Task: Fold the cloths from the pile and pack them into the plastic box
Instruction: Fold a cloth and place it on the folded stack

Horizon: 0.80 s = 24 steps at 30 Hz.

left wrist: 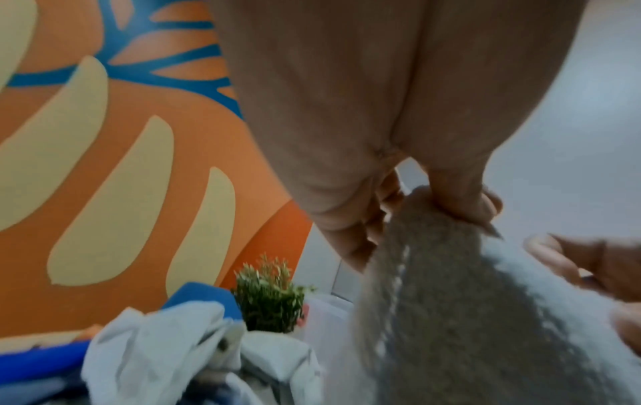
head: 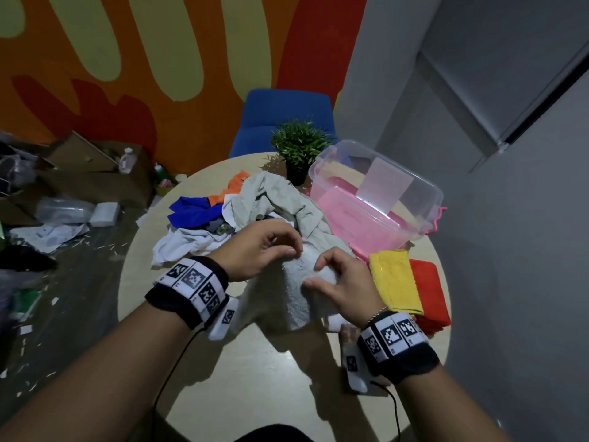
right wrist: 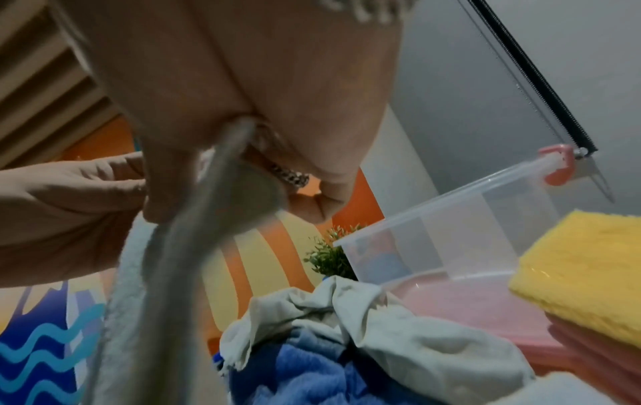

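The left hand (head: 261,250) and right hand (head: 344,282) each had curled fingers (left wrist: 461,202) pinching the top edge of a white terry cloth (head: 296,295), which hung between them above the round pale bench (head: 255,362). Beyond lay the jumbled cloth pile (head: 255,205); right of it sat the clear plastic box (head: 376,199), with folded yellow cloth (head: 395,279) nearby.

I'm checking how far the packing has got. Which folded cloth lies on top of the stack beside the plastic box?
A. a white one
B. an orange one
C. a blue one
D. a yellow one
D: the head view shows the yellow cloth folded flat on top of the red cloth, on the table just in front of the plastic box; the right wrist view also shows yellow uppermost.
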Tool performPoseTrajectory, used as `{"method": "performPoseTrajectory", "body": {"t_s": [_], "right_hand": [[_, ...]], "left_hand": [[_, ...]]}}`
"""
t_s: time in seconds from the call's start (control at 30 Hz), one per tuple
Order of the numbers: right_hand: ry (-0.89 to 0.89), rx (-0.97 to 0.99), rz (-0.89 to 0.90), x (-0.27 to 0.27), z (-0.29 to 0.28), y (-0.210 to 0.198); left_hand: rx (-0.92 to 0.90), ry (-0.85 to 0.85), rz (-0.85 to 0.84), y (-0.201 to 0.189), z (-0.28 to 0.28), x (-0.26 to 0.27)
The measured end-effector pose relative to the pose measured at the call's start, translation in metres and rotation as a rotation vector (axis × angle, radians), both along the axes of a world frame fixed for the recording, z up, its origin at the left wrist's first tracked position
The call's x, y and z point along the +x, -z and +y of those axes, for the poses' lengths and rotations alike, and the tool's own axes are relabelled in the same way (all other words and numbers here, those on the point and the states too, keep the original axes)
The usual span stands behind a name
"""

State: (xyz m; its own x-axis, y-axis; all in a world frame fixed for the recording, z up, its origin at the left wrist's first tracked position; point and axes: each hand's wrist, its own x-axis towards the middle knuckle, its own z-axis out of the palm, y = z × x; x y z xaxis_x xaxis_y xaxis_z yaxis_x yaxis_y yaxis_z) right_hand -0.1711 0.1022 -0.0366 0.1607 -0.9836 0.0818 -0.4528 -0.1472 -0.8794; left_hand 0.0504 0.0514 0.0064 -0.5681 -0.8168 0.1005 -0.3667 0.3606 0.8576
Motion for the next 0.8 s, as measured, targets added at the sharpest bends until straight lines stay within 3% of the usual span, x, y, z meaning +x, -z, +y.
{"method": "performPoseTrajectory", "body": {"t_s": [0.13, 0.4, 0.53, 0.8], "right_hand": [[0.03, -0.025, -0.084, -0.003, -0.003, -0.019], [0.083, -0.184, -0.066, -0.004, -0.01, -0.04], [0.052, -0.167, 0.101, -0.01, -0.012, -0.049], [-0.043, -0.158, 0.399, -0.014, -0.014, -0.068]], "left_hand": [[-0.06, -0.066, -0.04, -0.016, -0.007, 0.015], [-0.092, -0.211, 0.01, -0.029, -0.009, 0.025], [-0.107, -0.244, 0.024, -0.03, -0.008, 0.028], [-0.146, -0.2, -0.101, -0.044, -0.009, 0.036]]}}
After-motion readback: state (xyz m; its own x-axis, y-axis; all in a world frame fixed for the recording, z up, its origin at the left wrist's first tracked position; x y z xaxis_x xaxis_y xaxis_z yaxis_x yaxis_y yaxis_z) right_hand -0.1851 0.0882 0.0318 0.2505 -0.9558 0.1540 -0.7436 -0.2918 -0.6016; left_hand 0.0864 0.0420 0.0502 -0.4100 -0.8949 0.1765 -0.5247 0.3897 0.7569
